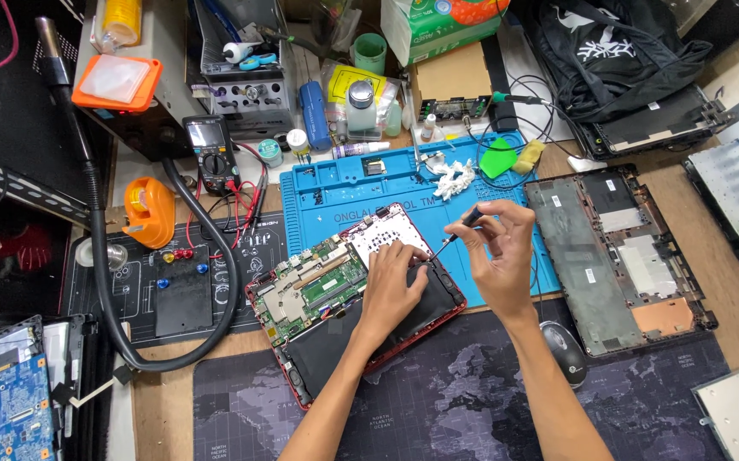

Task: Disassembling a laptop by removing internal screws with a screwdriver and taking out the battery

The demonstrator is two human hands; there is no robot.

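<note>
Clearly the opened laptop (354, 294), red-edged and lying face down with its bottom cover off, sits half on the blue silicone work mat (335, 189) and half on the dark map-printed desk mat (438, 401). It looks light but fragile: the green circuit board (322, 286) and the flat black battery are bare, so it is best taken by the red rim, never by the board. The left hand (389, 286) lies flat on the battery with fingers together, pressing the chassis steady. The right hand (499, 256) pinches a thin black screwdriver (457, 232), fingers closed on its handle, tip angled toward the laptop's upper edge; whether the tip touches a screw is too small to tell. The bench is crowded: a multimeter (213, 154), an orange tape dispenser (149, 212), a removed bottom cover (617, 256) and a mouse (564, 352) lie nearby.
</note>
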